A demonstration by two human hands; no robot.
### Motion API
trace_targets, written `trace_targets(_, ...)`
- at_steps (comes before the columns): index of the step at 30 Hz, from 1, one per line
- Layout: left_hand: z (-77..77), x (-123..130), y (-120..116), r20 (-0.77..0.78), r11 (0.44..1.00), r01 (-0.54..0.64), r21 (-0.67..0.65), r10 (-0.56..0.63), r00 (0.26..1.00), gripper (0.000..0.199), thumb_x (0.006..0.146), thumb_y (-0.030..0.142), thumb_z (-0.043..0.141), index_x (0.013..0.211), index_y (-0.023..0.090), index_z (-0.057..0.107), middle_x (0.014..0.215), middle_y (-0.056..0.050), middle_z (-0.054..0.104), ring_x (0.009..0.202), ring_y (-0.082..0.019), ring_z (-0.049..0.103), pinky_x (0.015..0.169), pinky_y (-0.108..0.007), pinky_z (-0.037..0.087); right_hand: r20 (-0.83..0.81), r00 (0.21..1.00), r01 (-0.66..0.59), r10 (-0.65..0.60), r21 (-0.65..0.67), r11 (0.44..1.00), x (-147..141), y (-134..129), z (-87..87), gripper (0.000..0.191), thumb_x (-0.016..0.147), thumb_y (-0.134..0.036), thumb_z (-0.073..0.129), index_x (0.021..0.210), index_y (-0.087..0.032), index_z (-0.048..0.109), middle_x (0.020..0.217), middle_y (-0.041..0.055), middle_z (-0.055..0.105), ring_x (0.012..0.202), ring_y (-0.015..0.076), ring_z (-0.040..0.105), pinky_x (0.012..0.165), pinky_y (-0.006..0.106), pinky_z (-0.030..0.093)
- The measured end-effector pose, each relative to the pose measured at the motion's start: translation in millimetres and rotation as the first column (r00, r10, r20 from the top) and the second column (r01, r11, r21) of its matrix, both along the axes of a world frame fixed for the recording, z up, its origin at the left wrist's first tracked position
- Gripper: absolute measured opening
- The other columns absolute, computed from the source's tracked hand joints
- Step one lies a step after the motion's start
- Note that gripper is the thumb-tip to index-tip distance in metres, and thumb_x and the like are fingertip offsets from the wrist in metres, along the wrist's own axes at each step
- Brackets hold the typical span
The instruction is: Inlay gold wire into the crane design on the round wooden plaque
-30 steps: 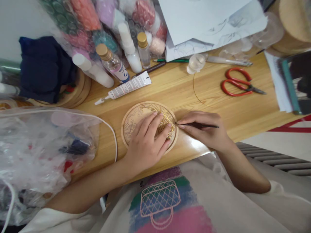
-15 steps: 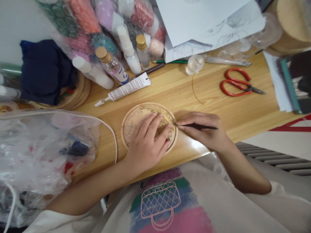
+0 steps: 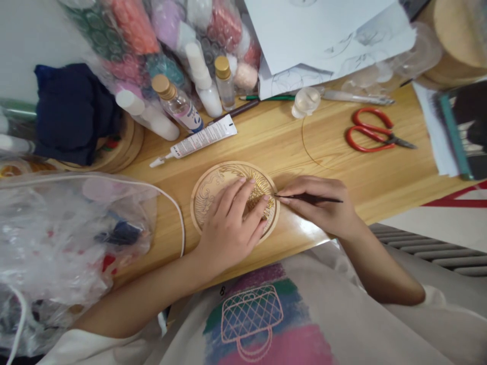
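A round wooden disc (image 3: 208, 188) with a carved, partly gold pattern lies on the wooden table (image 3: 266, 147). My left hand (image 3: 232, 223) rests flat on the disc with fingers spread, covering its lower right half. My right hand (image 3: 323, 208) pinches a thin dark pointed tool (image 3: 310, 198), holding it nearly level. The tool's tip touches the disc's right edge close to my left fingertips.
Red scissors (image 3: 371, 131) lie to the right. A white glue tube (image 3: 198, 141), bottles (image 3: 177, 104) and bagged coloured material (image 3: 144, 35) crowd the back. A clear plastic bag (image 3: 64, 228) fills the left. Paper sheets (image 3: 323, 35) lie at the back right. A thin wire ring (image 3: 312, 147) lies behind the disc.
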State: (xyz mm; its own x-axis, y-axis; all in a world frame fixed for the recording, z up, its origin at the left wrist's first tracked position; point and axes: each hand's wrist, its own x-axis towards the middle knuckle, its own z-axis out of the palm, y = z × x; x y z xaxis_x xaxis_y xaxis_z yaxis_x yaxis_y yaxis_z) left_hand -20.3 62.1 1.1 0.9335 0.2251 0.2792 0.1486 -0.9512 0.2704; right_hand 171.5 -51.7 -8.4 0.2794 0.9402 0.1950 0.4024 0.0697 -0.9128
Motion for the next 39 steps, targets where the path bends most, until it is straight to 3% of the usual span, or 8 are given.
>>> trace_targets(39,1.7,1.3,-1.7,-0.021,1.0,-0.018,0.016,0.018,1.0,0.032,0.093,0.026,0.056,0.12,0.01,0.063,0.133,-0.025,0.056,0.128,-0.036,0.05,0.1,-0.054,0.047,0.001,1.0,-0.014,0.014,-0.007,1.0,0.1,-0.2,-0.1,0.012,0.084,-0.014,0.07,0.093,-0.02,0.074,0.083,0.0036,0.075,0.074,0.015,0.07,0.067,0.027,0.055)
